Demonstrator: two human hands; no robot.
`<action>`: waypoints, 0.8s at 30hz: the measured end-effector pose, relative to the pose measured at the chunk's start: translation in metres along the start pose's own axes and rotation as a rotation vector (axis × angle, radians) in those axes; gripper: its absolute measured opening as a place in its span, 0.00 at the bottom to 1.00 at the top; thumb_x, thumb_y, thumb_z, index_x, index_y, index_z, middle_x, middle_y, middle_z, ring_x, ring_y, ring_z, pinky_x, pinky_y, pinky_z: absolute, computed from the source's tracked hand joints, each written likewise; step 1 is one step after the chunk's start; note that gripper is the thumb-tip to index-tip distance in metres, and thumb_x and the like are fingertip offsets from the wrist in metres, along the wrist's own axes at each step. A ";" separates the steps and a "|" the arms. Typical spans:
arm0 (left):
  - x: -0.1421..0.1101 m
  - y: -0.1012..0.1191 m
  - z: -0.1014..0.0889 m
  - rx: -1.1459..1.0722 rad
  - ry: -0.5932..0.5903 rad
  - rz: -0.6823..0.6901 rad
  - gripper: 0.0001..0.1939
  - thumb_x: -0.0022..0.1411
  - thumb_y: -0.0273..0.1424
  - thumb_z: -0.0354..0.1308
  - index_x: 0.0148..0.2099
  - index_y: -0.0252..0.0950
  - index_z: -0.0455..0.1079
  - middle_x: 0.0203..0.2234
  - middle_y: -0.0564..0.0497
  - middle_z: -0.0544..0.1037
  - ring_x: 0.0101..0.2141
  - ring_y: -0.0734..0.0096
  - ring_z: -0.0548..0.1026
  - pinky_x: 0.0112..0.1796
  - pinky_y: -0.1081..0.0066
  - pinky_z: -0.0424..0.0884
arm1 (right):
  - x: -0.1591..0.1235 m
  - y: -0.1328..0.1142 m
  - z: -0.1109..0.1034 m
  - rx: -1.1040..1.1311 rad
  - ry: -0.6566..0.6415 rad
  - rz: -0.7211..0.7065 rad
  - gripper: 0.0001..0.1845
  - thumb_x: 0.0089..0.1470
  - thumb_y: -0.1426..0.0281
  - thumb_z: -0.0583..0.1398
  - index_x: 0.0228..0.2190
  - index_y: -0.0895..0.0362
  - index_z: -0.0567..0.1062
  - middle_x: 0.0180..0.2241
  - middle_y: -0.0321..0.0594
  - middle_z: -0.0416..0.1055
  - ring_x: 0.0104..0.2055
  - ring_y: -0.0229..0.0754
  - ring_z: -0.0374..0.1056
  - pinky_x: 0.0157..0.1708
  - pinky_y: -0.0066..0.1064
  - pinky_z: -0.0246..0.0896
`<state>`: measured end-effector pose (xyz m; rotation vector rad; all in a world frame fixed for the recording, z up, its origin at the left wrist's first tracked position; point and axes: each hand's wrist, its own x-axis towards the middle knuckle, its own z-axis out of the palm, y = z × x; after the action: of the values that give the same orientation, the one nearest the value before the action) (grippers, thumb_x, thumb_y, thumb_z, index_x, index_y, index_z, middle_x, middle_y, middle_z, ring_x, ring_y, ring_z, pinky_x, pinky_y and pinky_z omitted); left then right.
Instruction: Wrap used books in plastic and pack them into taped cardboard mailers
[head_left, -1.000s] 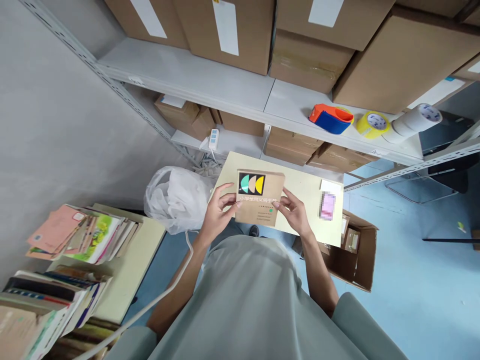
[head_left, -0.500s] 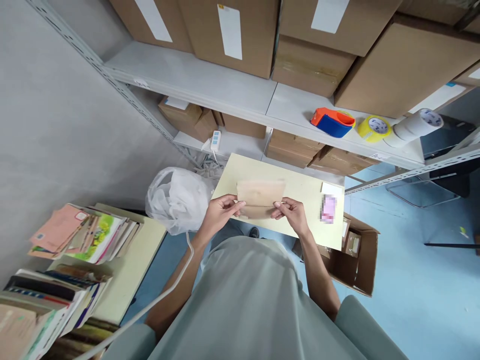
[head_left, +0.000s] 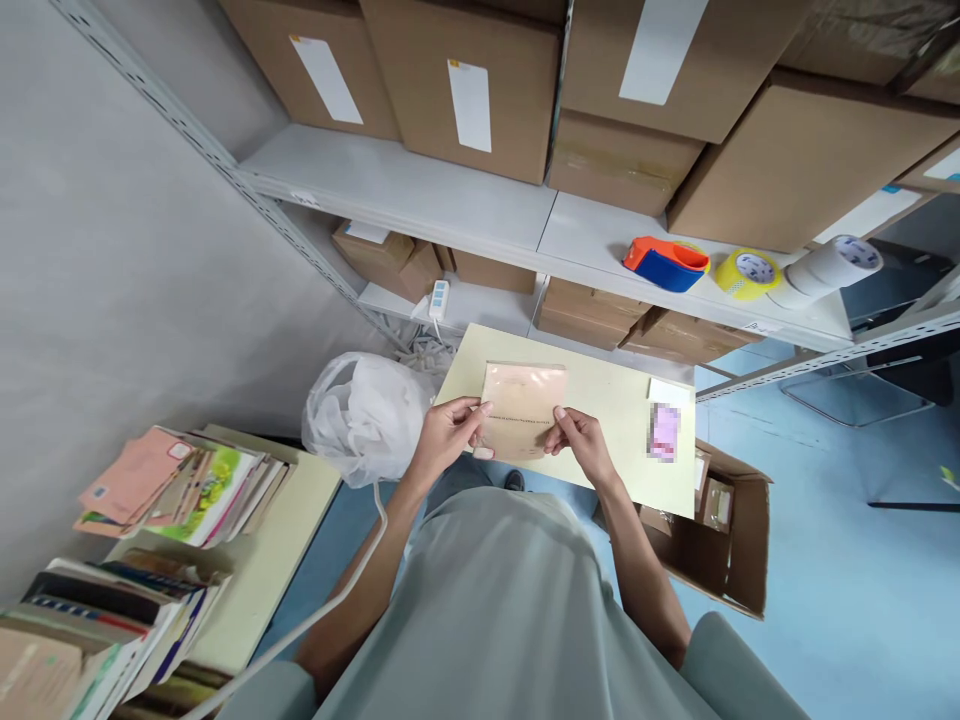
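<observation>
Cord (head_left: pixel 385 518): white, near left (could snag if pulled). Left hand (head_left: pixel 450 437): pinching left edge of book (head_left: pixel 523 396). Book: held up over table (head_left: pixel 611 405), near side. Right hand (head_left: pixel 579 440): pinching right edge; slack thumbs could drop it.

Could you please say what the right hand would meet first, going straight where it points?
The book, whose side edge the right hand holds; what comes beyond is unclear in depth.
</observation>
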<state>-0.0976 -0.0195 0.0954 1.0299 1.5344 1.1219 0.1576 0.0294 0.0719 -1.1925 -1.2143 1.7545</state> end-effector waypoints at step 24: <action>0.071 -0.143 -0.027 0.136 -0.147 -0.223 0.31 0.47 0.31 0.64 0.56 0.35 0.84 0.46 0.41 0.89 0.45 0.49 0.85 0.48 0.58 0.80 | 0.092 0.137 0.023 -0.052 0.002 0.123 0.24 0.37 0.57 0.77 0.36 0.50 0.78 0.38 0.37 0.84 0.37 0.44 0.79 0.37 0.36 0.76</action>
<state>-0.1518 0.0111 -0.0543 0.9809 1.5791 0.7800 0.0996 0.0589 -0.0819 -1.3241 -1.2146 1.8198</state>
